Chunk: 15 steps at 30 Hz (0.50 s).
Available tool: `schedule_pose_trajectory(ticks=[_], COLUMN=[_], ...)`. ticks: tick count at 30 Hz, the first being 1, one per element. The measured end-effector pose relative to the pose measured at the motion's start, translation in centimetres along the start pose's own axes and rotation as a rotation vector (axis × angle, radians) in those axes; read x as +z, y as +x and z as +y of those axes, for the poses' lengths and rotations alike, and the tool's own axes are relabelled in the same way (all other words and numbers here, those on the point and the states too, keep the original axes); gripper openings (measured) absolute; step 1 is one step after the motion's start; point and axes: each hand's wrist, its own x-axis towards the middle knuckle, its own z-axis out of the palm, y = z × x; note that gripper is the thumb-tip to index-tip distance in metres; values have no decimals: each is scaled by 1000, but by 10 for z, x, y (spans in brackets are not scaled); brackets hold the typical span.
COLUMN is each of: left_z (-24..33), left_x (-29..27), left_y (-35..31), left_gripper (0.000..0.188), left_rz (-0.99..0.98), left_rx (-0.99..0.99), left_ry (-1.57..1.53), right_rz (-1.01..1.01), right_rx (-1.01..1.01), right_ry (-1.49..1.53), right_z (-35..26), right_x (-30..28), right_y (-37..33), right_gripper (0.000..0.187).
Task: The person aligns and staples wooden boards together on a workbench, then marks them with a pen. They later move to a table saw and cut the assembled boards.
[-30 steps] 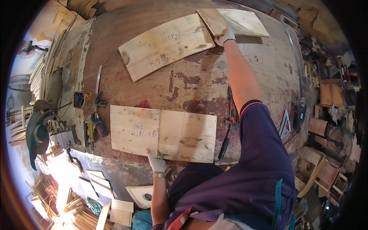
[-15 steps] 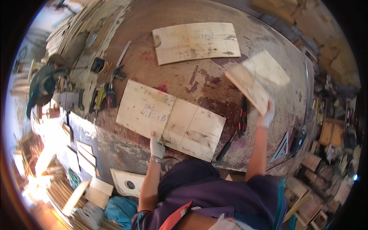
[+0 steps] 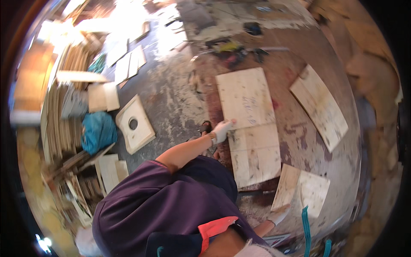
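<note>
My left hand (image 3: 222, 129), in a white glove, lies flat on the near edge of two pale plywood boards (image 3: 250, 124) that lie end to end on the stained workbench (image 3: 295, 141). Its fingertips touch the seam between them. My right hand (image 3: 278, 216), also gloved, grips the lower corner of two smaller plywood pieces (image 3: 302, 190) and holds them tilted just over the bench, beside the nearer board. A long plywood panel (image 3: 319, 107) lies apart on the far side of the bench.
Hand tools (image 3: 233, 48) lie at one end of the bench. On the floor are a square board with a round hole (image 3: 135, 124), a blue bag (image 3: 98, 130), loose offcuts (image 3: 109, 167) and stacked timber (image 3: 55, 107). A blue strap (image 3: 305, 231) hangs near my right arm.
My head has turned, so the whole scene has rotated. My right hand has carried the small plywood pieces from the far end of the bench down beside the paired boards. My left hand has stayed on their edge.
</note>
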Motion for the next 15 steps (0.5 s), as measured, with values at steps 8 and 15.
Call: schedule_pose_trajectory(ticks=[8, 15], left_z=[37, 75], left_x=[9, 0], left_y=[-79, -130], left_gripper=[44, 31], left_rz=[-112, 36], left_rx=[193, 260], left_ry=[269, 40], right_rz=[-45, -249], right_rx=[-134, -281], right_ry=[-122, -140], right_z=[-51, -76], right_x=[42, 160], right_y=[61, 154], right_gripper=[46, 30])
